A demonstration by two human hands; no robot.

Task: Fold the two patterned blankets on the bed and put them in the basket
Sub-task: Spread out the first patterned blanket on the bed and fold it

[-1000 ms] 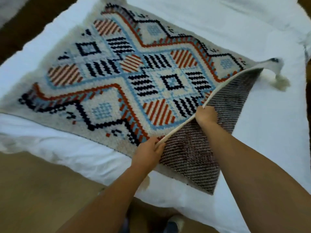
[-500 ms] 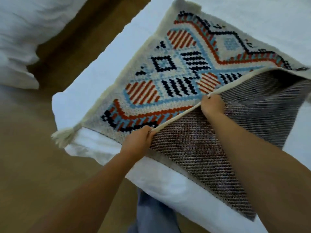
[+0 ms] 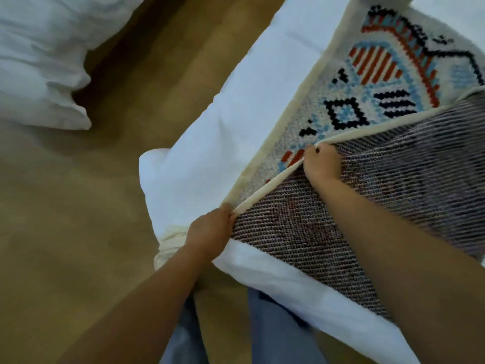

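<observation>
Pinching the cream hem of the patterned blanket [image 3: 349, 211], your left hand [image 3: 210, 233] and right hand [image 3: 321, 164] both stay closed on it. Beyond your grip the patterned face lies flat on the bed [image 3: 225, 122]; the folded-over backing lies toward you.

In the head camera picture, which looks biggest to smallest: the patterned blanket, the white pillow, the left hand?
1. patterned blanket
2. white pillow, partly cut off
3. left hand

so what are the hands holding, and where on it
Both the left hand and right hand pinch the cream bound edge of the folded-over patterned woven blanket; left at the corner.
</observation>
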